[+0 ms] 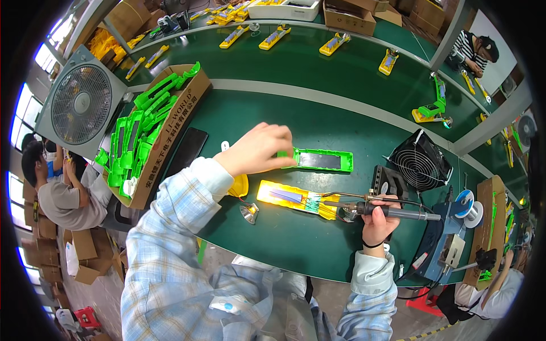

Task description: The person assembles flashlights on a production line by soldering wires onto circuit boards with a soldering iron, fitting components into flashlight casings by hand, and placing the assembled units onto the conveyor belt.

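The green counter (pixel 239 108) carries everything here. A carton (pixel 176 128) of green shells stands along its left edge. Toward the right edge sit a blue machine (pixel 429 244), near the right near corner, and a black fan (pixel 420 162), farther from the near edge.

The iron (pixel 412 213) points left from the machine's side, and the right hand (pixel 378 224) is clamped around its handle, thumb on top. Its front end is over the right end of the yellow shell (pixel 273 193), which lies mid-counter, open side up, showing a board (pixel 311 202) and wires. Whether the tip touches the board cannot be told.

Beyond that shell, farther from the near edge, lies a green shell (pixel 324 160). The left hand (pixel 259 148) is over its left end, fingers bent; whether they grip it cannot be told. Smallest, a lamp (pixel 249 212) lies left of the yellow shell, toward the near edge.

The step in hand looks like soldering wires to the board. The next move seems to call for a steady tip at the joint, with the left hand clear of the heat.
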Action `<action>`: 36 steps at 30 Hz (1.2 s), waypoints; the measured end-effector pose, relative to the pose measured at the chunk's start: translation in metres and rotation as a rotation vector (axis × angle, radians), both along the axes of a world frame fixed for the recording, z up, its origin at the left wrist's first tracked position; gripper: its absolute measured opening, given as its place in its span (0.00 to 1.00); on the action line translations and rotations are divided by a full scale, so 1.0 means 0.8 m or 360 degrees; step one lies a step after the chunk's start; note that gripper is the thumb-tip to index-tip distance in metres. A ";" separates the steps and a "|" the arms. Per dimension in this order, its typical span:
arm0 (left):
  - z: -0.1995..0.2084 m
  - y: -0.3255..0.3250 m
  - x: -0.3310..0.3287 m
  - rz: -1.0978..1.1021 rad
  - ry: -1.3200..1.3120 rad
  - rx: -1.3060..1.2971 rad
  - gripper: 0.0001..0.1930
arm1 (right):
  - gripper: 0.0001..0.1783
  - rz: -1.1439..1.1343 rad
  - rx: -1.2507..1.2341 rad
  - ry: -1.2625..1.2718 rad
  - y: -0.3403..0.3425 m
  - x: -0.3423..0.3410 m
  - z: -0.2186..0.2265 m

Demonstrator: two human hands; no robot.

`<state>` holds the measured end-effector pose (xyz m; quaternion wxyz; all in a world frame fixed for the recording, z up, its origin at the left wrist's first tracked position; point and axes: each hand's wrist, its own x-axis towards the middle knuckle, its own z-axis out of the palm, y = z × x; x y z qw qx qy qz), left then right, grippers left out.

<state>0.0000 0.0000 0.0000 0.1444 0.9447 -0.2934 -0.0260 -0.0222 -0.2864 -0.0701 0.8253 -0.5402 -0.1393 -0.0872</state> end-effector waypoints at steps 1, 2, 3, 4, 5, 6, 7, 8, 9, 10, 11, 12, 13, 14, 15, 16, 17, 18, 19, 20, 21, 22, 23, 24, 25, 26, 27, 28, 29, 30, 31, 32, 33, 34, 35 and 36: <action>-0.001 -0.001 0.002 0.0139 -0.0056 -0.0056 0.13 | 0.11 -0.0025 0.0004 -0.0006 0.004 -0.003 0.003; -0.003 -0.002 0.005 0.0278 -0.0111 -0.0113 0.12 | 0.11 -0.0050 0.0008 -0.0011 0.006 -0.006 0.004; -0.010 -0.007 0.011 0.0294 -0.0117 -0.0117 0.12 | 0.11 -0.0034 0.0003 -0.0018 0.003 -0.002 0.003; -0.021 -0.010 0.019 0.0316 -0.0184 -0.0200 0.14 | 0.11 -0.0006 -0.0008 -0.0032 0.000 0.002 0.002; -0.027 -0.013 0.023 0.0337 -0.0251 -0.0280 0.16 | 0.11 0.0021 -0.0017 -0.0045 -0.004 0.006 0.000; -0.030 -0.015 0.025 0.0331 -0.0240 -0.0283 0.16 | 0.11 0.0014 -0.0021 -0.0035 -0.006 0.005 -0.001; -0.032 -0.016 0.026 0.0282 -0.0116 -0.0277 0.19 | 0.10 0.0051 0.0008 -0.0017 -0.007 0.004 -0.003; -0.034 -0.017 0.026 0.0233 0.0009 -0.0268 0.21 | 0.09 0.0088 0.0038 0.0000 -0.008 0.003 -0.004; -0.033 -0.019 0.023 0.0231 0.0015 -0.0268 0.21 | 0.09 0.0085 0.0038 0.0007 -0.007 0.002 -0.004; -0.031 -0.021 0.019 0.0162 0.0035 -0.0206 0.23 | 0.09 0.0073 0.0032 -0.0002 -0.006 0.002 -0.004; -0.030 -0.022 0.015 0.0093 0.0055 -0.0143 0.25 | 0.09 0.0061 0.0026 -0.0010 -0.005 0.001 -0.004; -0.031 -0.022 0.013 0.0138 0.0099 -0.0144 0.25 | 0.09 0.0061 0.0024 -0.0005 -0.004 0.001 -0.002; -0.032 -0.020 0.011 0.0139 0.0103 -0.0145 0.25 | 0.09 0.0072 0.0012 -0.0016 -0.002 0.000 0.001; -0.031 -0.018 0.009 0.0122 0.0124 -0.0140 0.24 | 0.09 0.0084 0.0001 -0.0027 -0.001 0.000 0.003; -0.031 -0.017 0.007 0.0105 0.0145 -0.0138 0.24 | 0.09 0.0084 -0.0002 -0.0024 -0.002 0.000 0.002; -0.029 -0.016 0.005 0.0106 0.0147 -0.0140 0.24 | 0.09 0.0104 0.0009 -0.0008 -0.003 0.001 0.002; -0.027 -0.015 0.003 0.0065 0.0166 -0.0091 0.26 | 0.09 0.0124 0.0020 0.0006 -0.003 0.001 0.002; -0.025 -0.014 0.002 0.0021 0.0180 -0.0040 0.27 | 0.09 0.0120 0.0022 0.0001 -0.003 0.002 0.001; -0.026 -0.010 0.001 0.0015 0.0173 -0.0038 0.27 | 0.09 0.0103 0.0010 -0.0020 -0.002 0.003 0.000; -0.027 -0.005 0.001 0.0003 0.0066 -0.0170 0.29 | 0.09 0.0083 -0.0001 -0.0043 -0.003 0.004 0.000; -0.024 -0.002 0.005 -0.0012 -0.0047 -0.0300 0.31 | 0.10 0.0078 -0.0066 -0.0044 -0.006 0.002 0.001; -0.015 0.002 0.021 0.0039 0.0120 -0.0296 0.34 | 0.10 0.0017 -0.0118 -0.0128 -0.007 0.005 -0.007; -0.003 0.001 0.039 0.0168 0.0172 -0.0279 0.32 | 0.10 -0.0050 -0.0173 -0.0214 -0.007 0.007 -0.016; 0.010 -0.001 0.061 0.0295 0.0313 -0.0301 0.32 | 0.10 -0.0085 -0.0243 -0.0185 -0.008 0.002 -0.019; 0.022 -0.010 0.088 0.0419 0.0453 -0.0325 0.32 | 0.11 -0.0329 -0.0147 -0.0322 0.003 0.000 -0.019; 0.016 -0.016 0.126 0.0443 0.0406 -0.0322 0.33 | 0.11 -0.0263 -0.0227 -0.0416 -0.007 -0.001 -0.016; 0.000 -0.018 0.170 0.0471 0.0354 -0.0319 0.33 | 0.11 -0.0195 -0.0306 -0.0513 -0.017 -0.001 -0.012; -0.010 -0.026 0.218 0.0552 0.0334 -0.0290 0.36 | 0.11 -0.0235 -0.0411 -0.0587 -0.023 0.000 -0.009; -0.018 -0.021 0.258 0.0664 0.0302 -0.0250 0.39 | 0.10 -0.0253 -0.0493 -0.0666 -0.021 0.001 -0.005; -0.030 -0.011 0.297 0.0659 0.0262 -0.0231 0.39 | 0.09 -0.0195 -0.0534 -0.0637 -0.019 0.002 -0.002; -0.050 -0.006 0.338 0.0934 0.0078 -0.0352 0.39 | 0.09 -0.0148 -0.0595 -0.0599 -0.020 0.001 -0.001; -0.065 -0.010 0.374 0.1189 -0.0103 -0.0479 0.39 | 0.09 -0.0088 -0.0616 -0.0592 -0.022 0.000 -0.005; -0.074 -0.020 0.402 0.1134 -0.0118 -0.0483 0.39 | 0.10 -0.0041 -0.0643 -0.0580 -0.025 0.001 -0.008; -0.084 -0.034 0.424 0.1305 -0.0215 -0.0448 0.39 | 0.10 -0.0114 -0.0639 -0.0589 -0.024 -0.001 -0.004; -0.093 -0.043 0.444 0.1480 -0.0313 -0.0413 0.38 | 0.11 -0.0180 -0.0632 -0.0597 -0.023 0.000 0.003; -0.103 -0.043 0.463 0.1547 -0.0352 -0.0409 0.39 | 0.10 -0.0052 -0.0571 -0.0576 -0.024 0.006 0.006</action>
